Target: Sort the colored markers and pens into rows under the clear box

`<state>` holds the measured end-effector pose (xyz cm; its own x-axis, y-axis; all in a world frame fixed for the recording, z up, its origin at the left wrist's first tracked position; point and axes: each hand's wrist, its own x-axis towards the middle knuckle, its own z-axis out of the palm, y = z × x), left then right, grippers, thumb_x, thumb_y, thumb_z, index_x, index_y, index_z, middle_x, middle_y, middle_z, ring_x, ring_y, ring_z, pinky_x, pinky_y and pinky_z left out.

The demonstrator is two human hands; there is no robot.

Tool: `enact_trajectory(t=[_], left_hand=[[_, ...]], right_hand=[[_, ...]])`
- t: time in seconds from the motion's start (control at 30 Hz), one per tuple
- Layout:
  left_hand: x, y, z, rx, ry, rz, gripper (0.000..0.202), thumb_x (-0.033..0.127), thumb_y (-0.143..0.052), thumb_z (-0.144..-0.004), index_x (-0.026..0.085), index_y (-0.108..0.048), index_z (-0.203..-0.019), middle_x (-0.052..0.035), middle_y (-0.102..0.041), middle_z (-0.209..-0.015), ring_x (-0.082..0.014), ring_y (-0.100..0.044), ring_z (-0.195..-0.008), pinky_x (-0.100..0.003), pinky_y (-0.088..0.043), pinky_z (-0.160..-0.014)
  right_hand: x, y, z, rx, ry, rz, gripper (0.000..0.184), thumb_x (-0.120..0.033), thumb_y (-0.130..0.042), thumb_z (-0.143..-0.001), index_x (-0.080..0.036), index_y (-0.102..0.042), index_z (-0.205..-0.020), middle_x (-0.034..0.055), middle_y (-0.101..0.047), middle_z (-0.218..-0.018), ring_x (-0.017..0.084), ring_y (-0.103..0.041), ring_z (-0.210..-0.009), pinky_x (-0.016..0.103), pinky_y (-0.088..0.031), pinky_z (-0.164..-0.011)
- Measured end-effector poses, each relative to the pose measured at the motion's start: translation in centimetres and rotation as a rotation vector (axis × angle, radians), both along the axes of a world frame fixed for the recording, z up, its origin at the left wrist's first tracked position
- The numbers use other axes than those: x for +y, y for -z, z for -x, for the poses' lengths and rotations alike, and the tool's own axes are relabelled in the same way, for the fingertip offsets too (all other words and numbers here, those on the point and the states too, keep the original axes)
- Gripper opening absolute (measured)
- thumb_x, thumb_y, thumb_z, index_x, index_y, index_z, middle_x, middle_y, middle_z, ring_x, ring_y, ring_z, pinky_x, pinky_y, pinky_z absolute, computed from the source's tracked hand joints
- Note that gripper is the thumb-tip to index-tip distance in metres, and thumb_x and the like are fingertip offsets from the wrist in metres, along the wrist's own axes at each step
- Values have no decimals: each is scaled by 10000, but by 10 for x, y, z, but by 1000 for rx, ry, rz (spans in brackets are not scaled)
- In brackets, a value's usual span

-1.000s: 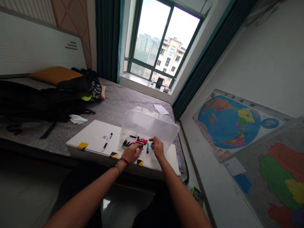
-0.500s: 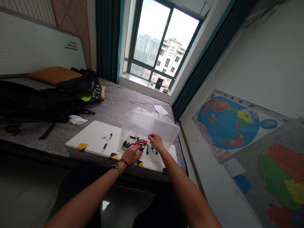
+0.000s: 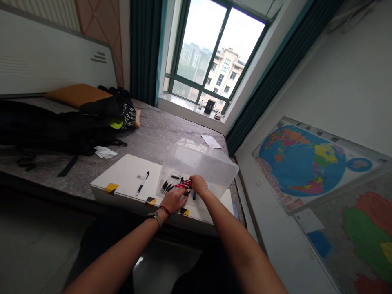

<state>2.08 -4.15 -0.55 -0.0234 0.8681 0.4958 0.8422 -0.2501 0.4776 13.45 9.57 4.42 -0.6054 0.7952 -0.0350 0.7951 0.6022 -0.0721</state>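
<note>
A clear plastic box (image 3: pixel 211 165) lies tipped on its side, its opening toward me, on a white carton (image 3: pixel 122 179). Inside are several black pens (image 3: pixel 167 186) and several red pens (image 3: pixel 182 185), with a teal-and-dark pen (image 3: pixel 194 196) to their right. My left hand (image 3: pixel 174 200), with a watch and red band at the wrist, is at the box's opening, fingers closed around a dark pen (image 3: pixel 187 193), only partly showing. My right hand (image 3: pixel 199 184) reaches in at the red pens' right ends. Its fingers are bent together; what they hold is hidden.
A black-and-white pen (image 3: pixel 143 183) lies on the carton left of the box. The carton rests on a grey bed (image 3: pixel 153 130). Crumpled tissue (image 3: pixel 105 152), a black bag (image 3: pixel 55 130) and an orange pillow (image 3: pixel 79 94) are to the left. White paper (image 3: pixel 211 141) lies behind the box.
My right hand has moved left and down to the red pens, covering part of the teal pens' area. My left hand stays by the box's opening. The whole view has shifted slightly.
</note>
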Motion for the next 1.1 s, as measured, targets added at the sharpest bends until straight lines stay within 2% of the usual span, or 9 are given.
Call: enact_trajectory(t=[0.33,0.53,0.8,0.93,1.1], left_hand=[[0,-1,0,-35,0,-1,166,262,-547,-864,209,-639,-992,-61,-693,-920,-188,-647,-850,-286,-486,-758],[-1,-5,1,-35,9,-2,162,269,-525,-878,209,-630,-985,-55,-689,-914,-185,-646,-830,-285,-482,-732],[0,-3,1,-28,8,1,171,260,-529,-874,214,-619,-1011,-54,-687,-934,-185,-644,-839,-284,-482,-737],[1,-3,1,-31,21,-4,174,255,-527,-874,219,-618,-1018,-49,-688,-936,-182,-645,-858,-281,-485,-752],[1,-4,0,-16,-4,-3,172,256,-534,-872,219,-621,-1016,-49,-688,-940,-174,-644,-825,-271,-481,-720]], right_hand=[[-4,-2,1,-58,17,1,302,-138,-477,-898,-200,-669,-1123,104,-669,-1103,188,-627,-1016,241,-434,-830],[-7,-7,5,-123,25,-56,264,-109,-455,-902,-168,-685,-1017,123,-699,-994,214,-668,-931,274,-466,-789],[-10,1,16,-143,125,-68,297,-77,-421,-904,-124,-695,-1009,180,-696,-1020,245,-689,-933,302,-506,-769],[-4,-6,14,-199,83,-15,278,-82,-472,-881,-110,-701,-1034,204,-694,-1037,260,-687,-966,314,-519,-785],[5,-12,9,-226,44,27,242,-110,-558,-840,-122,-712,-1027,194,-705,-1024,262,-694,-947,314,-532,-774]])
